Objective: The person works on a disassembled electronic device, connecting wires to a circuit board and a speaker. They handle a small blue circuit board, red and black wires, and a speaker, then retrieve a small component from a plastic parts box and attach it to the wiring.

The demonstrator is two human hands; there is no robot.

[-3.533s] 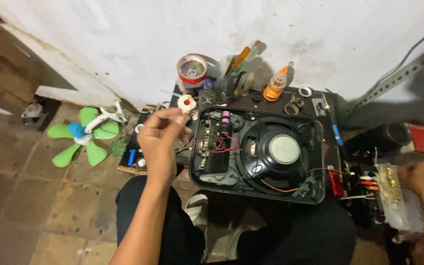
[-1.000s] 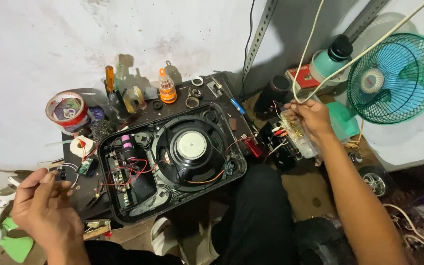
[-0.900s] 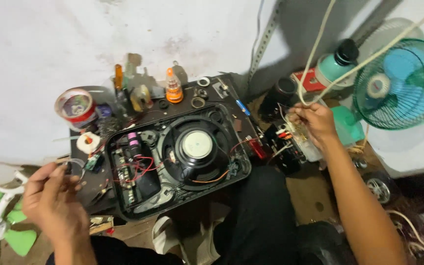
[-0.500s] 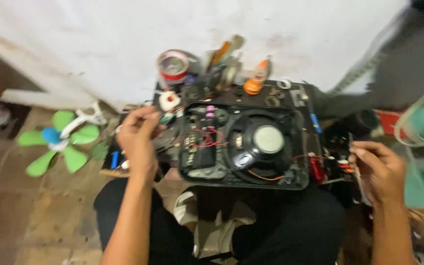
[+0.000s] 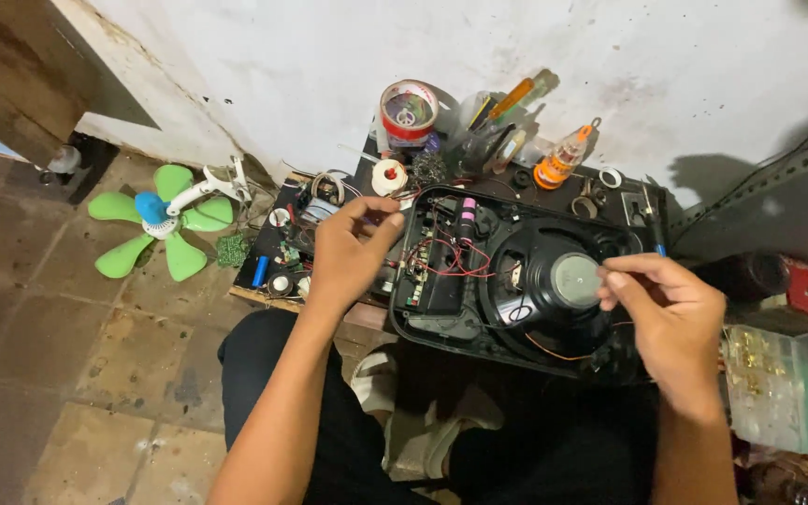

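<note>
Left fingers: we see our left hand (image 5: 343, 252) with thumb and forefinger pinched narrow over the left edge of the open speaker housing (image 5: 516, 281); whether something thin sits between them, we cannot tell.
Right fingers: our right hand (image 5: 670, 313) has its fingertips drawn close together just beside the round silver cap of the speaker cone (image 5: 575, 279); we cannot tell if they hold anything.
Speaker housing: a black shell lying open and face up on the low dark table (image 5: 268, 248), against our knees, between the two hands.
Circuit board: a green board (image 5: 420, 271) with red wires (image 5: 451, 262) sits in the left part of the housing, just right of our left hand.
Table, back edge: a roll of red and white tape (image 5: 408, 112), a small white spool (image 5: 388, 176), an orange-handled screwdriver (image 5: 514, 96) and an orange squeeze bottle (image 5: 558, 161) stand near the wall.
Table, left edge: a blue cylindrical cell (image 5: 260, 271) and small loose parts lie near our left wrist.
Floor, left: a green fan blade (image 5: 156, 229) with a white stem lies on the tiles, apart from the table.
Right side: a clear plastic parts box (image 5: 778, 388) sits beyond our right hand.
</note>
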